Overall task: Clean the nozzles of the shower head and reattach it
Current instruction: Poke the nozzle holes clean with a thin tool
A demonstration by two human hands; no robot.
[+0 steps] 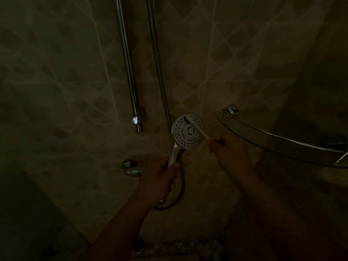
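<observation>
The scene is dim. A round white shower head [183,136] with rows of dark nozzles faces me in the middle of the view. My left hand [160,179] grips its chrome handle from below. My right hand [229,149] holds a thin white toothbrush [197,129] by its handle. The brush lies across the face, and its head touches the nozzles near the upper rim. The metal hose [156,59] runs from the top of the view down behind the head and loops under my left hand.
A chrome slide rail [128,68] is fixed to the tiled wall at left, ending in a bracket [137,121]. A tap fitting [131,168] sticks out low on the wall. A curved glass corner shelf [282,142] with a chrome rim juts out at right.
</observation>
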